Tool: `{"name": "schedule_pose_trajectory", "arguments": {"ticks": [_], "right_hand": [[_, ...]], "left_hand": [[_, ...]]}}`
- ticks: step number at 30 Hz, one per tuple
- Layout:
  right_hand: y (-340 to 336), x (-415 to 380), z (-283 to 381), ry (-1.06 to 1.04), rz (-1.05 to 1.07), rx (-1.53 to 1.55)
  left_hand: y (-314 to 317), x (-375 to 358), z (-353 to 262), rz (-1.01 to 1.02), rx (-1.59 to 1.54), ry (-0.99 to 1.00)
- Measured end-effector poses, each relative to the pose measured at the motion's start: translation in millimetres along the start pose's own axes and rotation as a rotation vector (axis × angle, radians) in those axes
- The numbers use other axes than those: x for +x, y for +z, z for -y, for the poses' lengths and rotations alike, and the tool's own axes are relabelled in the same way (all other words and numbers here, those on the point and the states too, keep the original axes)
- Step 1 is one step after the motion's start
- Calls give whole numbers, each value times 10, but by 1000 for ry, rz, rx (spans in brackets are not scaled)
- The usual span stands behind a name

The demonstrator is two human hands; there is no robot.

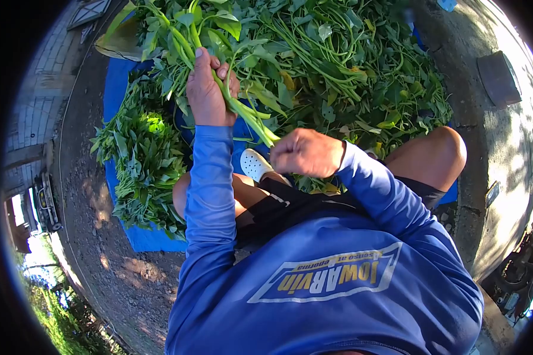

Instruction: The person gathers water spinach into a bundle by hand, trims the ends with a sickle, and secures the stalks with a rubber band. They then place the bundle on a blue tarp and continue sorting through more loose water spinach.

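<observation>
My left hand (212, 89) is closed around a small bunch of water spinach (247, 116), thick pale-green stems with leaves fanning out above the fist. The stems slant down to the right, and their bare ends come close to my right hand (308, 152). That hand is curled into a fist and slightly blurred; what its fingers hold, if anything, is hidden. Beyond both hands spreads a large heap of leafy water spinach (337, 65). Left of my left forearm lies a neater pile of leafy bundles (145, 157).
A blue tarp (145, 238) lies under the greens on bare ground. One light clog (255, 164) shows between my bent legs. To the right, a dark block-like object (499, 78) stands on a concrete strip (471, 171). A large yellowish leaf-like piece (121, 42) is at upper left.
</observation>
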State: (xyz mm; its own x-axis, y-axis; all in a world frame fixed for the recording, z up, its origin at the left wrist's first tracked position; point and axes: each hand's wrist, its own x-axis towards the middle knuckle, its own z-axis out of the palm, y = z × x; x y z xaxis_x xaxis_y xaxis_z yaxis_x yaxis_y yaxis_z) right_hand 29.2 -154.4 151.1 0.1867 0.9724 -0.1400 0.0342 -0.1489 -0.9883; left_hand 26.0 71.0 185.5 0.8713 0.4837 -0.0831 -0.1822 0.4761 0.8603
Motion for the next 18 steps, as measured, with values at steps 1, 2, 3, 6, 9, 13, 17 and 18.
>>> {"name": "schedule_pose_trajectory", "arguments": {"ticks": [1,2,3,6,9,13,17,18], "right_hand": [[108,-28,-93,-70,160,-165],[271,-88,-166,-137,324,-329],[398,-164,-198,-50,269,-303],[217,-235,142,87,-82,-73],[0,-98,456,-38,-520,-65],[-153,287,443,-391,-389,-470],[-85,297,493,-312,-410,-311],[-117,255,588,-271,-380,-447]], "left_hand": [[-34,81,-55,-34,-59,24],[-82,159,-100,-19,-104,7],[-166,211,-174,-15,-145,-7],[-330,255,-350,76,-285,-30],[-331,229,-322,162,-358,-84],[-127,82,-297,42,-278,-144],[-132,86,-328,-12,-186,-114],[-164,96,-313,-14,-178,-105]]}}
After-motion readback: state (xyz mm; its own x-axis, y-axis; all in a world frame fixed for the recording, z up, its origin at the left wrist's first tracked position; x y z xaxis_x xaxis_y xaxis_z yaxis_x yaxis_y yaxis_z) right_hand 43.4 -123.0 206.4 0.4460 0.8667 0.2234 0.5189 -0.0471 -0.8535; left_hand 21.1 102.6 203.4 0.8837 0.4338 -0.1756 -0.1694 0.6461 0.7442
